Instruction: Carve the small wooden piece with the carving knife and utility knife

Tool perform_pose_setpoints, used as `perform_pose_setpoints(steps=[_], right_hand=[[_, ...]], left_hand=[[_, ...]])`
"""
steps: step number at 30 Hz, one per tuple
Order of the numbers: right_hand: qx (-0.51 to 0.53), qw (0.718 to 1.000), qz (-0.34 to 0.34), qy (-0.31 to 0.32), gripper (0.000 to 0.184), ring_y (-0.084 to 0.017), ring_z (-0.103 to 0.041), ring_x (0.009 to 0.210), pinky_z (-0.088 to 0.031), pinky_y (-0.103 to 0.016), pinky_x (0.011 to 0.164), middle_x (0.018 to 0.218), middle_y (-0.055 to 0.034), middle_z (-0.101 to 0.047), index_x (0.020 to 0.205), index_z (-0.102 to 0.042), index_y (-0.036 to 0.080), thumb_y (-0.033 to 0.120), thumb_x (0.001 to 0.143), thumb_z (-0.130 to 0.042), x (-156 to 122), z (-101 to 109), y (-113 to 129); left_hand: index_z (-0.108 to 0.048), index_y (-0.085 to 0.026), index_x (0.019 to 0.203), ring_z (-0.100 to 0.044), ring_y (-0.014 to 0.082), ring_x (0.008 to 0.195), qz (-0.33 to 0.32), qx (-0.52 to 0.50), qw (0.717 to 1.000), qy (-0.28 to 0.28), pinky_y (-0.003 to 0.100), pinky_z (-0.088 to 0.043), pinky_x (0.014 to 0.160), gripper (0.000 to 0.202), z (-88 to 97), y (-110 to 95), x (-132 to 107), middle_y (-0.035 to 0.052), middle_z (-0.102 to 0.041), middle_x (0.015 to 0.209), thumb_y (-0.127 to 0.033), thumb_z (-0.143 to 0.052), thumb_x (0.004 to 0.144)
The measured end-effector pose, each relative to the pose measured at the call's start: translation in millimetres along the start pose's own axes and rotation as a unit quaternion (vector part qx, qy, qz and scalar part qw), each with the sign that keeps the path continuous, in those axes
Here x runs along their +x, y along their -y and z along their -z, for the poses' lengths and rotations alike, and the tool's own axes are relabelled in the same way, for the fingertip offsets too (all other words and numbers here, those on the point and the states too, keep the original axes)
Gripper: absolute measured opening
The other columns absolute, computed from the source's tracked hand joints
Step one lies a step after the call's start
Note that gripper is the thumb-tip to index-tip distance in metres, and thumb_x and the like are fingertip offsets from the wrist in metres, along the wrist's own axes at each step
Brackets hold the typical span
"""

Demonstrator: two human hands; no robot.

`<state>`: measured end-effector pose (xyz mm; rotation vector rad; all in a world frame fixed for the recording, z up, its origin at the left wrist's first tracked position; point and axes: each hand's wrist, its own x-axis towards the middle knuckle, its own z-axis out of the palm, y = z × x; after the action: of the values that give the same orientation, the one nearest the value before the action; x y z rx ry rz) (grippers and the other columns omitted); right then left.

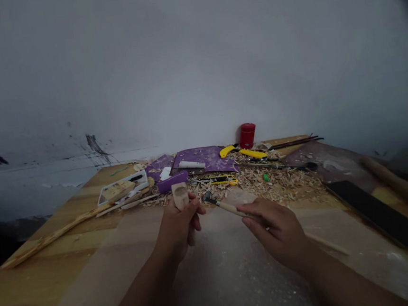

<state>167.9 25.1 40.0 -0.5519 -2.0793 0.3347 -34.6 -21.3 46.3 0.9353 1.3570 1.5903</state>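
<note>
Above workbench (58,280) | left hand (177,229) curled round woodblock (180,195) | right hand (275,232) pinching tool (226,208), head unclear

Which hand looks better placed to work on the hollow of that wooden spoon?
Probably the right hand: it grips the slim wood-handled carving tool, its metal end near the pale wooden spoon blank. The left hand is occupied holding that blank upright.

Wooden workbench (41,300), thick wood shavings (274,187) across the back. On it: purple sheets (204,157), red canister (247,136), yellow-handled tools (241,152), white tray (123,187), purple box (172,182), paintbrushes (296,142). Long wooden stick (54,237) front left, black board (377,214) right.
</note>
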Motion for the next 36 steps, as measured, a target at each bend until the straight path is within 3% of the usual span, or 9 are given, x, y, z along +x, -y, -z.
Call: perform_pose_setpoints(steps=[3, 7, 12, 18, 24, 31, 36], right_hand=[[0.030, 0.999, -0.035, 0.021, 0.020, -0.012, -0.061, 0.071, -0.045, -0.022, 0.064, 0.083, -0.0021, -0.066, 0.101, -0.057, 0.021, 0.019, 0.082, -0.052, 0.2, 2.0, 3.7], [0.043, 0.998, -0.020, 0.042, 0.021, -0.012, -0.062, 0.078, -0.045, -0.022, 0.069, 0.089, -0.0008, -0.067, 0.102, -0.057, 0.022, 0.018, 0.083, -0.052, 1.0, 2.9, 4.7], [0.027, 0.998, 0.011, 0.049, 0.020, -0.011, -0.059, 0.065, -0.044, -0.022, 0.062, 0.073, -0.0003, -0.065, 0.100, -0.060, 0.021, 0.018, 0.083, -0.051, 4.4, 5.1, 5.5], [-0.013, 0.999, 0.028, 0.037, 0.018, -0.010, -0.051, 0.054, -0.038, -0.022, 0.053, 0.059, 0.0015, -0.055, 0.097, -0.063, 0.018, 0.019, 0.084, -0.050, 5.5, 10.0, 9.1], [-0.029, 0.998, 0.024, 0.049, 0.020, -0.011, -0.052, 0.055, -0.038, -0.023, 0.054, 0.062, 0.0007, -0.058, 0.097, -0.063, 0.019, 0.020, 0.084, -0.048, 3.5, 11.3, 10.0], [-0.049, 0.997, 0.022, 0.060, 0.018, -0.011, -0.050, 0.052, -0.035, -0.022, 0.053, 0.057, 0.0003, -0.056, 0.090, -0.064, 0.016, 0.014, 0.080, -0.049, 6.5, 14.2, 18.8], [-0.048, 0.997, 0.016, 0.055, 0.018, -0.012, -0.050, 0.054, -0.035, -0.023, 0.053, 0.059, -0.0002, -0.056, 0.090, -0.064, 0.016, 0.015, 0.080, -0.049, 4.7, 12.1, 20.9]], left_hand=[[-0.047, -0.019, 0.089, -0.048, 0.0072, 0.039, 0.035, 0.046, 0.996, 0.061, 0.017, -0.033, 0.036, 0.024, -3.4, -0.7, -4.6, -0.0024, -0.062, 0.060, -0.036, -0.056, 0.075], [-0.051, -0.016, 0.091, -0.057, 0.0111, 0.049, 0.050, 0.087, 0.990, 0.097, 0.020, -0.043, 0.049, 0.024, -8.3, -3.8, -9.3, -0.0014, -0.060, 0.052, -0.031, -0.057, 0.073], [-0.046, -0.018, 0.080, -0.051, 0.0082, 0.040, 0.036, 0.102, 0.989, 0.097, 0.017, -0.035, 0.039, 0.018, -10.2, -5.4, -10.5, -0.0034, -0.059, 0.055, -0.028, -0.059, 0.071], [-0.047, -0.018, 0.072, -0.042, 0.0054, 0.035, 0.004, 0.189, 0.979, 0.077, 0.015, -0.030, 0.034, 0.014, -7.7, -4.2, -10.0, -0.0052, -0.054, 0.049, -0.028, -0.057, 0.072], [-0.049, -0.019, 0.071, -0.042, 0.0069, 0.035, -0.034, 0.250, 0.966, 0.064, 0.017, -0.031, 0.036, 0.014, -6.5, 0.1, -9.0, -0.0050, -0.052, 0.048, -0.031, -0.056, 0.073], [-0.048, -0.021, 0.070, -0.040, 0.0071, 0.035, -0.030, 0.298, 0.952, 0.062, 0.017, -0.031, 0.036, 0.013, -9.4, 0.1, -11.3, -0.0070, -0.048, 0.045, -0.030, -0.055, 0.073], [-0.049, -0.021, 0.068, -0.035, 0.0061, 0.033, -0.022, 0.261, 0.964, 0.051, 0.017, -0.029, 0.037, 0.011, -13.4, 0.3, -14.2, -0.0084, -0.044, 0.042, -0.027, -0.057, 0.071]])
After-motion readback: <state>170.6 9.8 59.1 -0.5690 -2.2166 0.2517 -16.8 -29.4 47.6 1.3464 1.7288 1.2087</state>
